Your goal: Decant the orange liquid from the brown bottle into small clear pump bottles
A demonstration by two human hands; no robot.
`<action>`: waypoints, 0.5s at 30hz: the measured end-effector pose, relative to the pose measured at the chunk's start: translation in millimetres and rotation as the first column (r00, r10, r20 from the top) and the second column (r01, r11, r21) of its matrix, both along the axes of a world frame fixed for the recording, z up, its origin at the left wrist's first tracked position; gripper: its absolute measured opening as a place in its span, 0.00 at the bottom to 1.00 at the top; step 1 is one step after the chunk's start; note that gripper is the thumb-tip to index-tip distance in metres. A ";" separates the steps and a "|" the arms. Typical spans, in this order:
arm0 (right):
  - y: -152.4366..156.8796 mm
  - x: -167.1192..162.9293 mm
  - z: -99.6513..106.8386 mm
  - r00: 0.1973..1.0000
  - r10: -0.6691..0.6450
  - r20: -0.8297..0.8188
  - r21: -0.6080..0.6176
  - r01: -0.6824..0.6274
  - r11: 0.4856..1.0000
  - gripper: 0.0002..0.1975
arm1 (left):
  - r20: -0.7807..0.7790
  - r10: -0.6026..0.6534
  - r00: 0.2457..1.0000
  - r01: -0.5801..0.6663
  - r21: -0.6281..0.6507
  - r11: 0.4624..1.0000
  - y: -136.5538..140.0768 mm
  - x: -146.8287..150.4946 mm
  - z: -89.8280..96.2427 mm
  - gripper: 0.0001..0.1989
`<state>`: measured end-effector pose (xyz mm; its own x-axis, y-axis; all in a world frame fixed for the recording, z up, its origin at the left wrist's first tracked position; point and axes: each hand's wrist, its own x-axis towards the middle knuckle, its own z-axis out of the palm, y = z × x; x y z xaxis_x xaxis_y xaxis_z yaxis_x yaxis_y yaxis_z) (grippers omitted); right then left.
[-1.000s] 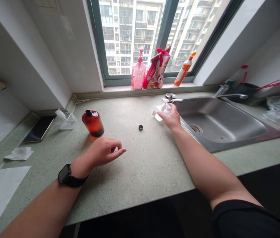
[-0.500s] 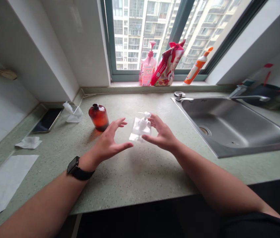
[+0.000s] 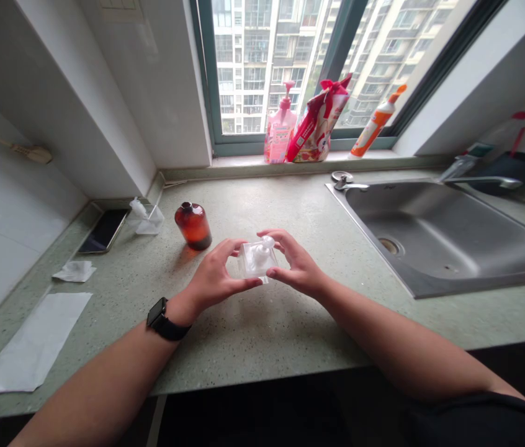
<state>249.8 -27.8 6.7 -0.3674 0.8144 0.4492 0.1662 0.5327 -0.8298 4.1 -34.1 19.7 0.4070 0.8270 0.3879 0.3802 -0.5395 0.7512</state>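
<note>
Between my two hands is a clear, square-sided pump bottle (image 3: pixel 255 259) with a white pump head on top. My left hand (image 3: pixel 218 270) grips its left side, thumb at the near edge and fingers at the far edge. On the opposite side my right hand (image 3: pixel 297 264) holds it in the same way, the fingers curled behind the pump head. Whether the base touches the counter I cannot tell. A brown bottle (image 3: pixel 192 226) with an open neck and no cap stands upright just beyond my left hand.
At the back left, a similar clear container with a white top (image 3: pixel 148 220) stands beside a phone (image 3: pixel 104 231). A crumpled tissue (image 3: pixel 74 271) and white paper (image 3: pixel 34 344) lie nearer. The steel sink (image 3: pixel 439 230) is right. A pink pump bottle (image 3: pixel 280 133), red bag (image 3: pixel 321 124) and orange-white bottle (image 3: pixel 373 129) line the windowsill.
My left hand has moved right and closed on the clear pump bottle. The bottle has come slightly nearer to me, and my right hand has closed round it. The view has shifted slightly.
</note>
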 end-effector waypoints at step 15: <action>1.1 -20.1 6.3 0.979 -0.201 -0.044 -0.041 0.200 0.979 0.16 | -0.077 0.069 0.995 -0.062 0.081 0.995 -0.5 0.1 -3.1 0.35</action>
<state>229.7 -26.7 13.0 -0.1741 0.8854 0.4310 0.2266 0.4619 -0.8575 4.2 -34.6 16.7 0.3851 0.8210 0.4215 0.4735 -0.5678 0.6734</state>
